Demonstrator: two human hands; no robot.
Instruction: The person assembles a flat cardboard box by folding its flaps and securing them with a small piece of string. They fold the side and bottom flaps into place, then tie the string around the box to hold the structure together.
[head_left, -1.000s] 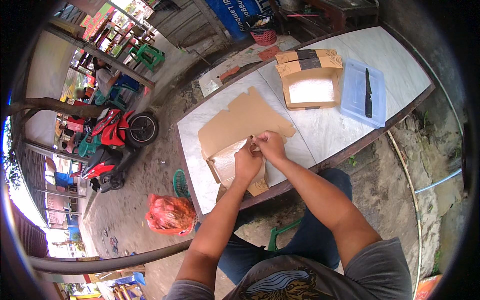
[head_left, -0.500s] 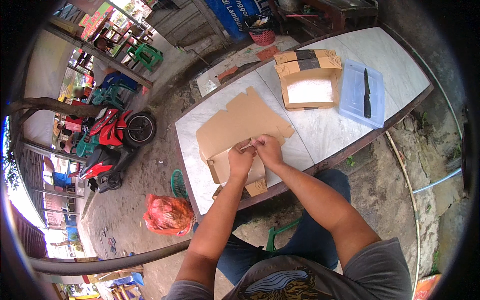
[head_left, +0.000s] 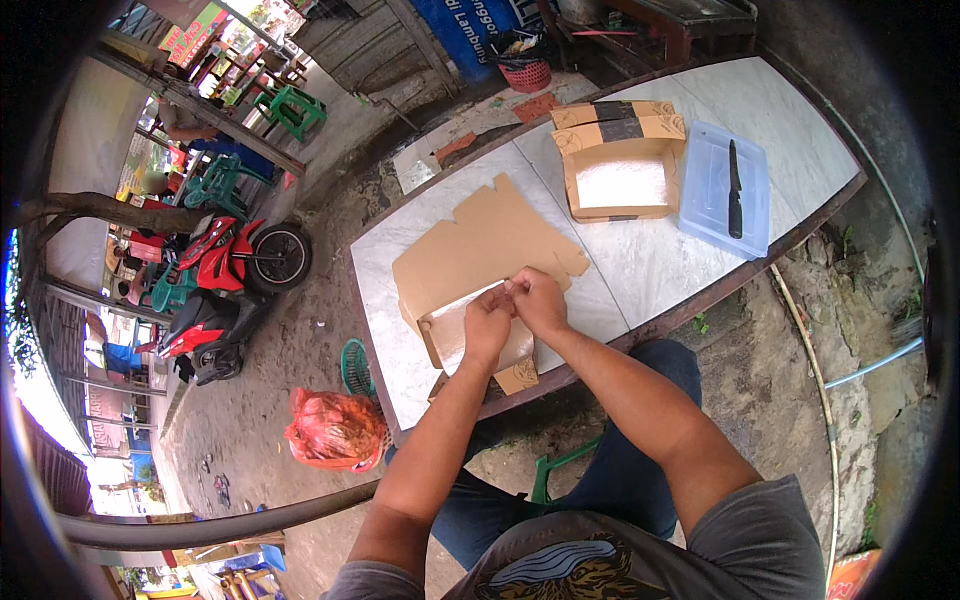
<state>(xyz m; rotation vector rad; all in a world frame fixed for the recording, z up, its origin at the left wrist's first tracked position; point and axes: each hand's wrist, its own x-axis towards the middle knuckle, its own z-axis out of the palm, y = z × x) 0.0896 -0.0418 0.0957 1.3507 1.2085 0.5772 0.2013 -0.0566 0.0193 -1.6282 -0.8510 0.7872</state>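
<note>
A partly folded brown cardboard box point(head_left: 480, 240) lies on the table before me, its broad lid flap spread out flat on the far side. Shiny lining point(head_left: 446, 332) covers the inside of its base. My left hand point(head_left: 488, 318) and my right hand point(head_left: 540, 302) meet at the right side of the base, fingers closed in a pinch on the cardboard there. The fingertips touch, and they hide the piece of cardboard between them. Farther right stands a folded box point(head_left: 625, 182) with a shiny inside, its lid raised.
The tiled table point(head_left: 800, 150) has a dark edge. On its right side a black knife point(head_left: 736, 190) lies on a translucent plastic container point(head_left: 700, 205). A red bag point(head_left: 335, 430) and a green basket point(head_left: 356, 366) are on the left. A red motorbike point(head_left: 215, 290) stands beyond.
My left hand has shifted slightly right, closer against my right hand, and more of the shiny lining shows. In the background at left, a person has come into view standing.
</note>
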